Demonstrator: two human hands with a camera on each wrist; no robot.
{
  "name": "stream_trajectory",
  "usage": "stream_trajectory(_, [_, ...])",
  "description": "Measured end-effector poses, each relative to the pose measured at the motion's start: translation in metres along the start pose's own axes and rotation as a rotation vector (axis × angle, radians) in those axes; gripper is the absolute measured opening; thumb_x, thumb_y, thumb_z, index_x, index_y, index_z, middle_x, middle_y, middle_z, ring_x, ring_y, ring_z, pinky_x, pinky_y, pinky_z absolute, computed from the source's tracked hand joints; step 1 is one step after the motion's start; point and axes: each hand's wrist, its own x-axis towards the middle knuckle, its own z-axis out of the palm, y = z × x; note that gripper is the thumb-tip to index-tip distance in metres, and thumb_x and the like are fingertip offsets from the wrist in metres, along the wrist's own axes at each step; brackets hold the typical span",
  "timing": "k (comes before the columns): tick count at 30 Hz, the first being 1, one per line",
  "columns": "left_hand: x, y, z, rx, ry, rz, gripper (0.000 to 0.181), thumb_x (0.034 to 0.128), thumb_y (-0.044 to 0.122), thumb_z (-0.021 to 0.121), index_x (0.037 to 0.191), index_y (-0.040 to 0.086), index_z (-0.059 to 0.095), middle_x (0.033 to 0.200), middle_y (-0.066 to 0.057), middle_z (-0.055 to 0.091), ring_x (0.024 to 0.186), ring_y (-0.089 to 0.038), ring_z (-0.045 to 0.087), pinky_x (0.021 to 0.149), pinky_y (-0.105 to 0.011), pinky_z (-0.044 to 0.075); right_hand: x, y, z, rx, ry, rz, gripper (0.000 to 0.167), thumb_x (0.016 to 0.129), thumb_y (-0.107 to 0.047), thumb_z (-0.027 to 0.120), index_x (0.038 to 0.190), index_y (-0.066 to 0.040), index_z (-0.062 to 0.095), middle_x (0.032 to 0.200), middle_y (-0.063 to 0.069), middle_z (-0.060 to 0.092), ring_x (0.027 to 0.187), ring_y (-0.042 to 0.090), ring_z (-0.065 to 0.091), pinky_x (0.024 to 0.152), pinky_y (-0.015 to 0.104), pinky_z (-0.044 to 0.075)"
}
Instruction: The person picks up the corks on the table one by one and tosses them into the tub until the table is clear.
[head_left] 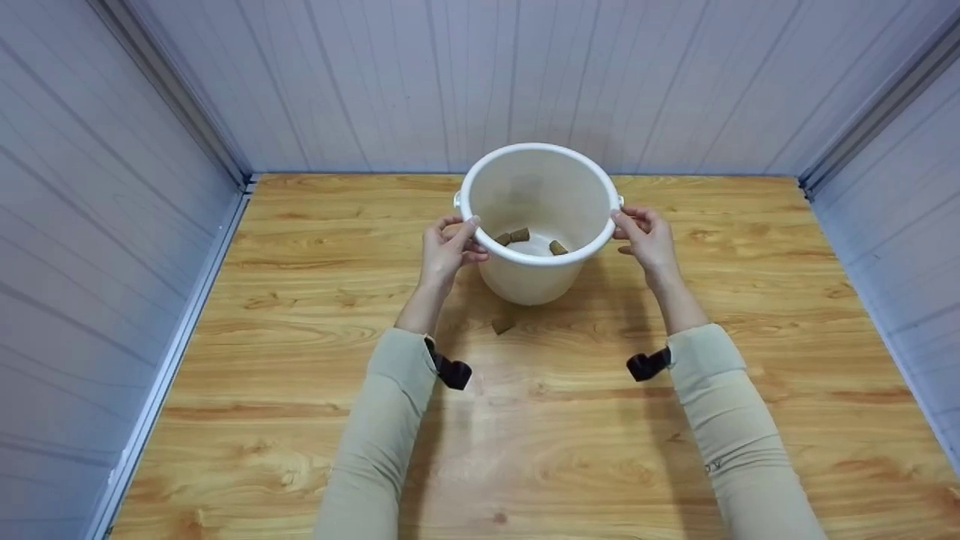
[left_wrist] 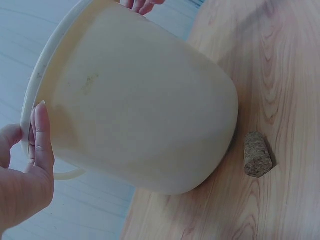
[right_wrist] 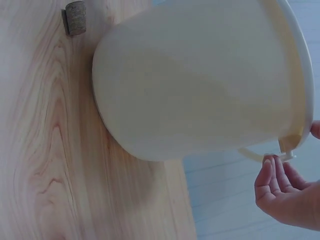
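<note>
A white bucket (head_left: 529,283) stands on the wood-patterned surface, its mouth facing up. My left hand (head_left: 442,253) grips the left side of the rim, thumb on top and fingers outside below it. At the right side, my right hand (head_left: 651,241) pinches the rim by the handle joint, with the thumb on the edge. Inside the bucket lie brown corks, one (head_left: 520,235) at the left and another cork (head_left: 558,247) at the right. One loose cork (left_wrist: 257,156) lies on the surface outside, near the bucket's base.
The bucket's handle (right_wrist: 250,154) hangs on the far side. A pale panelled wall (head_left: 375,90) rises behind the bucket, and side walls flank the wood-patterned surface (head_left: 540,435). A black wrist camera (head_left: 452,373) sticks out by the left cuff.
</note>
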Motion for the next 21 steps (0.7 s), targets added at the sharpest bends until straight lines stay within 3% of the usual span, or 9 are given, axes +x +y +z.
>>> stream_trajectory(5, [-0.007, 0.009, 0.003, 0.011, -0.004, -0.024, 0.024, 0.0867, 0.004, 0.055, 0.104, -0.005, 0.042, 0.062, -0.008, 0.058, 0.048, -0.016, 0.056, 0.048, -0.027, 0.056, 0.0, -0.001, -0.002, 0.143, -0.098, 0.061, 0.024, 0.088, -0.021, 0.055, 0.1, 0.0, 0.054, 0.076, -0.002, 0.061, 0.066, 0.011, 0.06, 0.054, 0.02, 0.048])
stream_trajectory(10, [0.001, -0.001, 0.0, 0.041, 0.013, 0.006, 0.027, 0.0858, 0.007, 0.058, 0.105, -0.004, 0.042, 0.065, -0.01, 0.059, 0.048, -0.015, 0.057, 0.049, -0.028, 0.056, -0.001, -0.004, -0.001, 0.231, -0.12, 0.063, 0.01, 0.089, -0.015, 0.054, 0.085, -0.006, 0.055, 0.069, 0.0, 0.06, 0.058, 0.011, 0.059, 0.048, 0.017, 0.046])
stream_trajectory(17, [0.041, -0.046, -0.026, 0.066, -0.031, 0.09, 0.038, 0.0804, 0.025, 0.066, 0.103, 0.002, 0.046, 0.068, -0.014, 0.062, 0.05, -0.02, 0.06, 0.047, -0.032, 0.056, -0.001, -0.009, 0.002, 0.287, -0.154, 0.091, 0.023, 0.09, -0.013, 0.052, 0.1, 0.007, 0.048, 0.061, 0.002, 0.058, 0.048, 0.011, 0.056, 0.044, 0.017, 0.047])
stream_trajectory(18, [0.047, -0.051, -0.03, 0.068, -0.031, 0.092, 0.038, 0.0807, 0.026, 0.066, 0.104, 0.003, 0.046, 0.068, -0.013, 0.062, 0.051, -0.021, 0.061, 0.047, -0.032, 0.056, -0.001, -0.009, 0.002, 0.291, -0.159, 0.092, 0.026, 0.09, -0.012, 0.052, 0.104, 0.01, 0.046, 0.061, 0.003, 0.058, 0.047, 0.012, 0.056, 0.044, 0.017, 0.047])
stream_trajectory(19, [0.041, -0.045, -0.026, 0.105, -0.004, 0.079, 0.035, 0.0831, 0.022, 0.063, 0.105, 0.001, 0.046, 0.072, -0.017, 0.062, 0.054, -0.024, 0.062, 0.05, -0.035, 0.057, -0.001, -0.01, 0.002, 0.291, -0.16, 0.093, 0.03, 0.09, -0.013, 0.051, 0.107, 0.011, 0.044, 0.061, 0.003, 0.058, 0.046, 0.012, 0.055, 0.044, 0.018, 0.048])
stream_trajectory(21, [0.056, -0.063, -0.038, 0.116, -0.009, 0.1, 0.037, 0.0831, 0.029, 0.062, 0.107, 0.005, 0.047, 0.075, -0.015, 0.063, 0.057, -0.025, 0.063, 0.051, -0.036, 0.057, -0.001, -0.011, 0.002, 0.29, -0.155, 0.093, 0.032, 0.09, -0.012, 0.052, 0.109, 0.012, 0.043, 0.06, 0.004, 0.057, 0.045, 0.012, 0.055, 0.043, 0.018, 0.048])
